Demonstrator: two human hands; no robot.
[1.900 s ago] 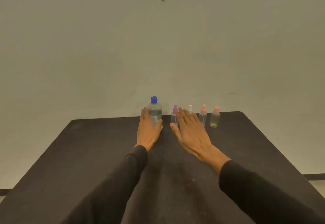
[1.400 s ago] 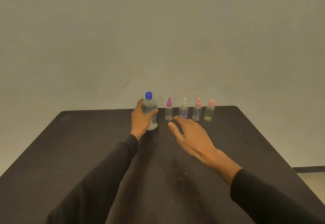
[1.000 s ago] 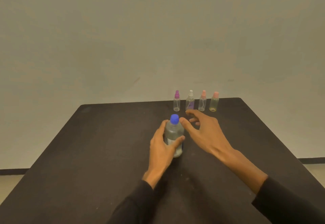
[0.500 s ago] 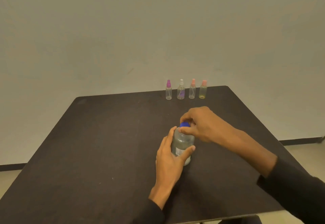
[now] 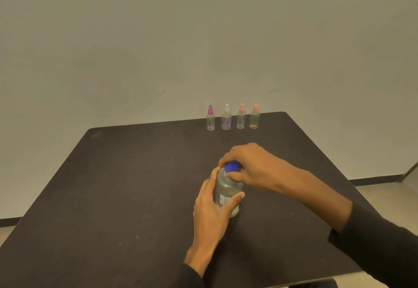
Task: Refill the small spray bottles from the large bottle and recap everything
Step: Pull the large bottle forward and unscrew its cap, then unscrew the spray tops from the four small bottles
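Observation:
The large clear bottle (image 5: 227,191) stands upright in the middle of the black table (image 5: 113,197). My left hand (image 5: 212,206) wraps around its body. My right hand (image 5: 251,165) pinches its blue cap (image 5: 231,166) from above, and the cap sits on the neck. Several small spray bottles stand in a row at the table's far edge: a purple-topped one (image 5: 210,118), a white-topped one (image 5: 226,117), a pink-topped one (image 5: 241,116) and a yellowish one with a pink top (image 5: 255,117), all capped.
A plain pale wall (image 5: 203,39) rises right behind the table's far edge. The floor and a dark baseboard (image 5: 373,180) show to the right of the table.
My left hand took the large bottle from the back row and pulled it toward me to the table's middle. My right hand came onto the blue cap and stays gripped on it.

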